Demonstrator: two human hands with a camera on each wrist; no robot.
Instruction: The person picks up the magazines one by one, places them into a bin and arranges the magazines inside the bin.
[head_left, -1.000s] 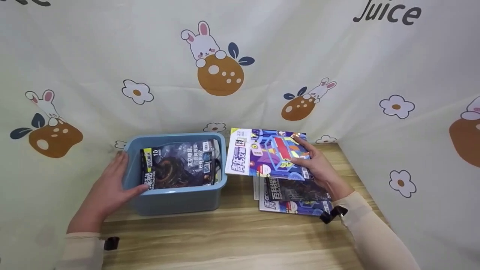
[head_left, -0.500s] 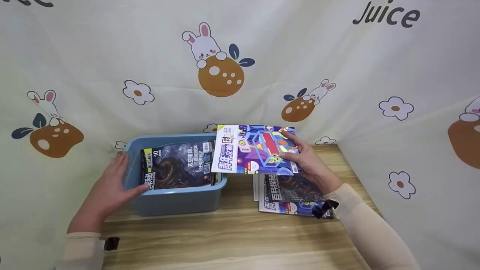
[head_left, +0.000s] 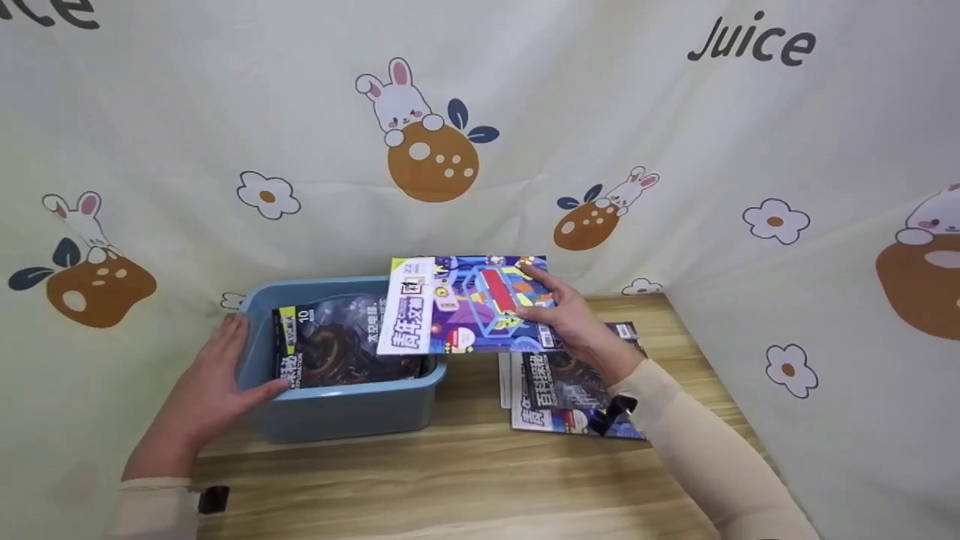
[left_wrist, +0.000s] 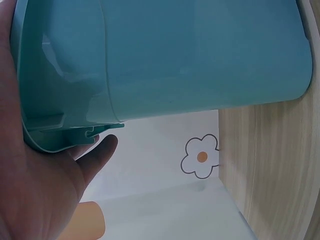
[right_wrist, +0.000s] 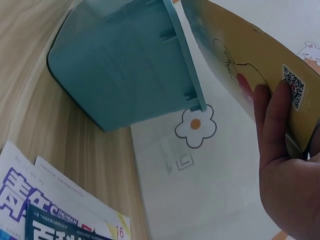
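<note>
My right hand (head_left: 574, 319) pinches the right edge of a colourful purple-and-white magazine (head_left: 465, 304), thumb on its cover. In the right wrist view its yellowish underside (right_wrist: 260, 50) shows, with fingers spread beneath it. The magazine's left part overlaps the right side of a blue plastic bin (head_left: 337, 412). Inside the bin lies a dark magazine (head_left: 330, 341) with a yellow label, face up and partly hidden. My left hand (head_left: 206, 386) grips the bin's left side at the rim; up close, the hand wraps the rim of the bin (left_wrist: 165, 55).
Right of the bin, a loose pile holds a dark magazine (head_left: 574, 375) over a purple-and-white one (head_left: 529, 420), partly behind my right forearm. The wooden tabletop (head_left: 420, 487) carries everything. A printed curtain (head_left: 322, 225) stands close behind and on both sides.
My right hand has carried the purple-and-white magazine leftward, from beside the bin to over its right part. More of the pile below now shows. My left hand stays at the bin.
</note>
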